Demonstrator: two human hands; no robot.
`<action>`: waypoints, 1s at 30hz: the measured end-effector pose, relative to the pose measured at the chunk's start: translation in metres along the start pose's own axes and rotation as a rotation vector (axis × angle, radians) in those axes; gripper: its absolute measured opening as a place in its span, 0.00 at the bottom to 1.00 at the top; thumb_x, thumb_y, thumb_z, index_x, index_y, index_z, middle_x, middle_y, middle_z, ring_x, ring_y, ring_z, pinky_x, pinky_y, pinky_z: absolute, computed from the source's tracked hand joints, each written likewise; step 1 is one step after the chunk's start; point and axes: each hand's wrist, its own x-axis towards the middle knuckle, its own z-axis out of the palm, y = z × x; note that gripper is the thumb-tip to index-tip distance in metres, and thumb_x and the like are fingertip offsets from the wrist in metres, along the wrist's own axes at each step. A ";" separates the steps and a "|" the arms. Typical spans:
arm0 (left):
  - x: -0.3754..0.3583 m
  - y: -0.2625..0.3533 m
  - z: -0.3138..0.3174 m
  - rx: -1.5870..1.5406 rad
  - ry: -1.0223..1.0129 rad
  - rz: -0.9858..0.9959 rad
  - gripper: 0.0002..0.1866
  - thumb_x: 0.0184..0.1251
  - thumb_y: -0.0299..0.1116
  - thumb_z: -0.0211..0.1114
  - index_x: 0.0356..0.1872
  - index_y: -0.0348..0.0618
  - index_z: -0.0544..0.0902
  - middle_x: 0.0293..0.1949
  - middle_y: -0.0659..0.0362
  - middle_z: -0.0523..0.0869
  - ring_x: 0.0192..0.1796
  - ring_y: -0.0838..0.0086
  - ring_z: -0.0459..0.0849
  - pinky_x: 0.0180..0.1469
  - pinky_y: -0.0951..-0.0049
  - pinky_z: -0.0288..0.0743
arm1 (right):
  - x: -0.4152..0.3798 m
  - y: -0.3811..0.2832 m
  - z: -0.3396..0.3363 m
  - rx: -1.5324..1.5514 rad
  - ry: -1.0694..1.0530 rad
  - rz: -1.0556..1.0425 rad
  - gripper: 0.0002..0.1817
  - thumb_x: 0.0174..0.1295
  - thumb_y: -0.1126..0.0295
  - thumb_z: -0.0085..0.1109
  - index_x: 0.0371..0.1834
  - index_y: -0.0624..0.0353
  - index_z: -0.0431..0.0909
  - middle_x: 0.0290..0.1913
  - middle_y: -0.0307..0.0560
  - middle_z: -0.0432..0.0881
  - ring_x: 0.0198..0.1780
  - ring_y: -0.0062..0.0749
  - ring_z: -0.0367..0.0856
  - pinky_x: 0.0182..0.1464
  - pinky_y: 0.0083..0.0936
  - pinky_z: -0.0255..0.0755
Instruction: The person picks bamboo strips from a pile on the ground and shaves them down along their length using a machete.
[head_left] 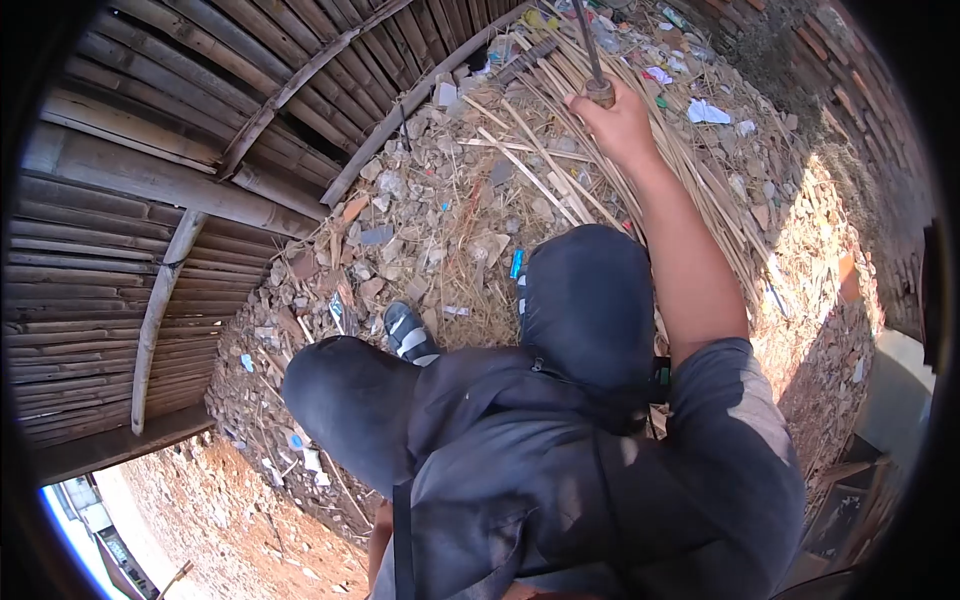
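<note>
My right hand (618, 128) is stretched forward at the top of the view, fingers wrapped round the handle of a wooden-handled tool (588, 42). The tool's long, thin, dark metal part points away from me and runs out of the frame. Below that hand lies a bundle of split bamboo strips (690, 165) on the rubble, and a few loose strips (530, 160) lie to its left. Only a sliver of my left arm (380, 540) shows beside my body, and the left hand is hidden.
A bamboo-slat wall (120, 290) rises on the left, and a brick wall (850, 90) on the right. Broken bricks, stones and litter (440, 230) cover the ground. My bent knees (590, 300) and one sandalled foot (408, 332) are in front of me.
</note>
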 end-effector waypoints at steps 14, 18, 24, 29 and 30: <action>0.059 0.094 -0.096 -0.444 0.121 -0.399 0.23 0.79 0.42 0.56 0.64 0.33 0.74 0.51 0.53 0.85 0.53 0.65 0.83 0.56 0.63 0.77 | -0.174 0.293 -0.127 -0.698 -0.029 0.441 0.24 0.52 0.59 0.72 0.48 0.66 0.84 0.50 0.62 0.86 0.52 0.55 0.85 0.57 0.40 0.76; 0.056 0.102 -0.105 -0.446 0.151 -0.413 0.23 0.79 0.42 0.56 0.64 0.34 0.74 0.50 0.53 0.85 0.53 0.65 0.83 0.56 0.63 0.77 | -0.175 0.332 -0.136 -0.709 0.021 0.453 0.27 0.52 0.59 0.70 0.51 0.69 0.83 0.67 0.68 0.75 0.66 0.60 0.75 0.70 0.40 0.69; 0.061 0.125 -0.102 -0.450 0.162 -0.444 0.23 0.79 0.42 0.56 0.64 0.34 0.74 0.50 0.53 0.85 0.52 0.66 0.83 0.56 0.63 0.77 | -0.182 0.375 -0.122 -0.714 0.031 0.651 0.33 0.53 0.55 0.68 0.58 0.68 0.81 0.72 0.70 0.70 0.72 0.62 0.69 0.76 0.41 0.63; 0.065 0.133 -0.097 -0.450 0.170 -0.456 0.23 0.79 0.42 0.56 0.63 0.34 0.74 0.50 0.53 0.85 0.52 0.66 0.83 0.56 0.63 0.77 | -0.187 0.362 -0.106 -0.777 -0.011 0.703 0.33 0.55 0.56 0.68 0.61 0.66 0.80 0.70 0.68 0.71 0.70 0.60 0.72 0.72 0.42 0.68; 0.066 0.133 -0.095 -0.453 0.170 -0.451 0.23 0.79 0.42 0.56 0.63 0.34 0.74 0.50 0.53 0.85 0.52 0.66 0.83 0.56 0.63 0.77 | -0.187 0.355 -0.108 -0.764 -0.035 0.717 0.32 0.55 0.56 0.68 0.61 0.66 0.80 0.69 0.67 0.72 0.70 0.59 0.73 0.71 0.42 0.69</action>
